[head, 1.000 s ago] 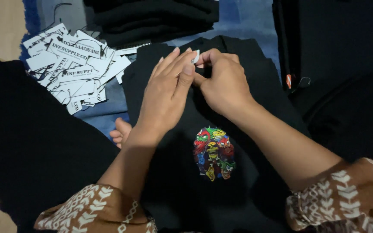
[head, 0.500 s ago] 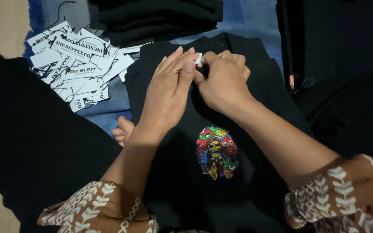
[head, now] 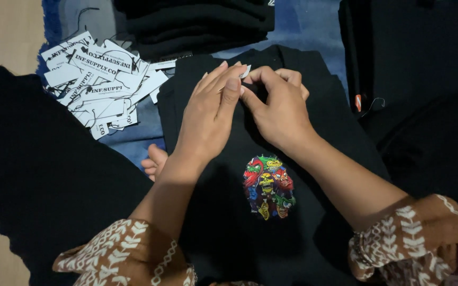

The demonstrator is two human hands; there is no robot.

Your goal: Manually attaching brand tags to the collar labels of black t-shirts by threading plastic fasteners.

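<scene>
At the collar edge of the folded black cotton shirt [head: 271, 222] on the blue mat [head: 313, 26]: small white paper tag [head: 245, 71] pinched in right hand [head: 279, 108], left hand [head: 210, 114] flat, fingers extended, steadying; best kept taut, fabric pressed smooth.

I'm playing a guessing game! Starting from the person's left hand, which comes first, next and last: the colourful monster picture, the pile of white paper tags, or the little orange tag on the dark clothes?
1. Colourful monster picture: just below the left hand, on the black shirt.
2. Pile of white paper tags: off to the left.
3. Little orange tag: far right, beyond the right hand.
</scene>
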